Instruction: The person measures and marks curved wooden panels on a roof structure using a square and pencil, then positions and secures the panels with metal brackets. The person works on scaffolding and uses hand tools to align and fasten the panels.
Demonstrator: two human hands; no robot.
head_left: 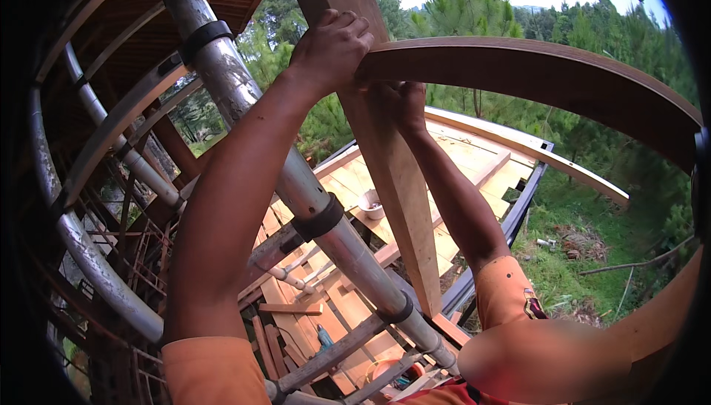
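My left hand [332,48] is raised against a wooden post [404,205], its fingers curled over the post's face just above the end of a wooden beam [533,64]. The beam's end meets the post, and the beam runs off to the right, bent by the lens. Close below that end is my right hand [406,107], thumb up against the beam's underside. Its other fingers are closed and partly lost in shadow beside the post. Both my forearms have orange sleeves.
A worn metal scaffold pole [311,190] with black clamps slants past my left forearm. Below lies a plank platform [474,157] carrying a white bucket [372,204], a teal power tool [324,337] and loose boards. More scaffolding stands left. A blurred patch [548,360] covers the lower right.
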